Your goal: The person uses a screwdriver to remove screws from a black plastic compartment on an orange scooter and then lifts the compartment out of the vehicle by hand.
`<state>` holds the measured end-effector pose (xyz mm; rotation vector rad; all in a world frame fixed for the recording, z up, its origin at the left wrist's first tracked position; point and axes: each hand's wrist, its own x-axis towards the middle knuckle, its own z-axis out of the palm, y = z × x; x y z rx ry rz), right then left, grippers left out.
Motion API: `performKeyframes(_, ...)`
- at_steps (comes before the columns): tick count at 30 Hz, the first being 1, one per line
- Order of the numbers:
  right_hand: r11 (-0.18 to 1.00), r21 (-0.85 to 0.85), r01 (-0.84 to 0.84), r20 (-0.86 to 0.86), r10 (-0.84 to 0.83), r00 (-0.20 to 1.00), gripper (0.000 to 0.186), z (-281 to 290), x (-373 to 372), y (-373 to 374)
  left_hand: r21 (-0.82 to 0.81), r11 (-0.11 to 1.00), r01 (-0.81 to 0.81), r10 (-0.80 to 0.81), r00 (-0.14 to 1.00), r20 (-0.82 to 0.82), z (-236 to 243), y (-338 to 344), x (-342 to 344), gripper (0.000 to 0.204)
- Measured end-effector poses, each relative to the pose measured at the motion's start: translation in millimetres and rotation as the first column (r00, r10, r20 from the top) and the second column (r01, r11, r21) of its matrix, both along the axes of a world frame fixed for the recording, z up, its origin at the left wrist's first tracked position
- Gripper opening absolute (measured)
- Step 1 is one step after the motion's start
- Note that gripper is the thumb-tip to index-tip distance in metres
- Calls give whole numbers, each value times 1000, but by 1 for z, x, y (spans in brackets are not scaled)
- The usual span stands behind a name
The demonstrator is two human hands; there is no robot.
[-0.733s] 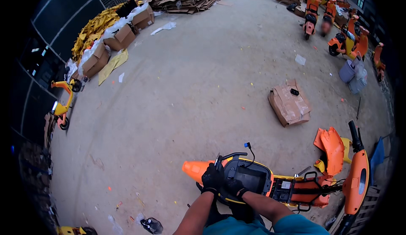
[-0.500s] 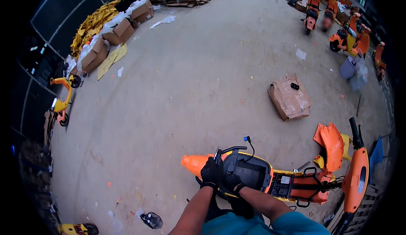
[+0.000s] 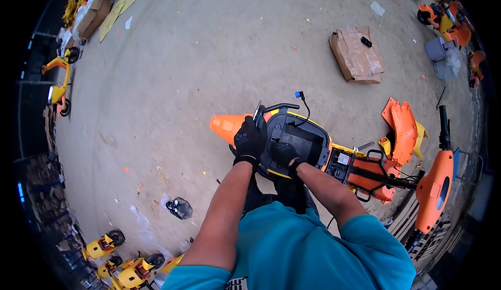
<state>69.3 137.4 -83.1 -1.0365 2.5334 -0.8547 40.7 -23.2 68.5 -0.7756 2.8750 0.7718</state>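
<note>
An electric scooter, orange and yellow and partly stripped, lies across in front of me, with its orange tail [image 3: 228, 127] at the left and its orange handlebar cover [image 3: 434, 191] at the right. My left hand [image 3: 250, 137], in a black glove, is closed around a slim silver tool [image 3: 258, 109] whose tip points up beside the tail; its exact kind is unclear. My right hand [image 3: 283, 153], also gloved, rests at the near left part of the black storage tub [image 3: 318, 159]; its fingertips are hidden. A cable with a blue plug [image 3: 299, 95] rises from the tub's far side.
Beyond the scooter stands a taped cardboard box [image 3: 352, 58] with a small black object on top. Loose orange panels [image 3: 403, 128] lie near the handlebar end. A black plastic bag [image 3: 180, 208] is on the floor at left; yellow scooters [image 3: 133, 274] stand at lower left.
My view has tipped downward, so the scooter and box sit higher in the picture. My hands are slightly farther apart, and the silver tool shows more plainly above my left hand.
</note>
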Motion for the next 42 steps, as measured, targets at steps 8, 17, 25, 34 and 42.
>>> performKeyframes(8, 999, 36, -18, 21, 17, 1000, 14, -10, -4, -20, 25, 1000, -8, 7, 999, 33, 2, 0, -4, 39)
performKeyframes(17, 1000, 8, 8, 66, -9, 998, 13, -9, 0, -9, 40, 999, -14, 12, 999, 40, 4, 0, -3, 39)
performKeyframes(25, 999, 32, -39, 59, 37, 998, 26, -1, -3, -17, 0, 1000, -22, 22, 1000, 19, 3, 2, -4, 37)
performKeyframes(34, 992, -94, 85, 410, -39, 911, 24, 17, -12, 17, 20, 1000, -23, 22, 999, 44, 7, 2, -3, 37)
performKeyframes(42, 889, -198, 413, 692, -171, 701, 27, -10, -2, 144, 27, 999, 16, -17, 1000, 14, 5, 5, -6, 37)
